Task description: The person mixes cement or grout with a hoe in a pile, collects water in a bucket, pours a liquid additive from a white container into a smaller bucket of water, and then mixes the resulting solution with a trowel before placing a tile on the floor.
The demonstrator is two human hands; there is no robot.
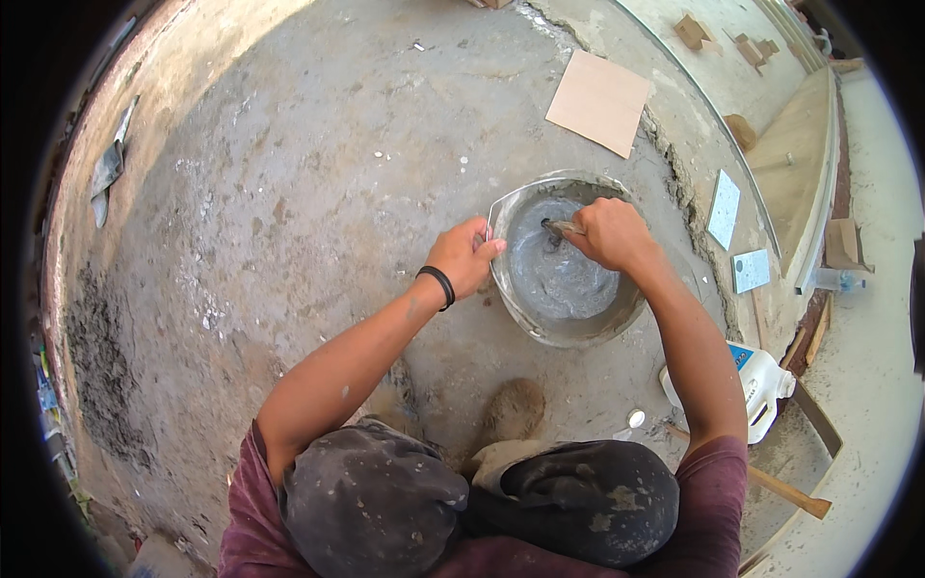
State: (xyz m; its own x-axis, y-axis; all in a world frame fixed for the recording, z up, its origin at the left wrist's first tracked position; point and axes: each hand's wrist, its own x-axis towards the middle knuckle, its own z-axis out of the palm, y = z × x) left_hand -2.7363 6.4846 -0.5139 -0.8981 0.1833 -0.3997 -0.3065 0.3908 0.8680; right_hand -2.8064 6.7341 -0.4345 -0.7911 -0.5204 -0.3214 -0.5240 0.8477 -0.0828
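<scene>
A round bucket (520,322) with a mortar-smeared rim stands on the concrete in front of me. Wet grey mortar (570,287) fills part of it, with streaks on its surface. My left hand (462,258) is closed on the bucket's thin wire handle (492,210) at the left rim. Over the bucket, my right hand (614,234) wraps round the short handle of a tool (561,227). The tool's lower end is sunk in the mortar, so its kind is hidden.
A tan square tile (599,101) lies beyond the bucket. Two pale tiles (724,210) are at the right. Near my right arm are a white jug (766,390), a white cap (636,418) and a wooden handle (790,491). A clear bottle (838,280) lies farther right.
</scene>
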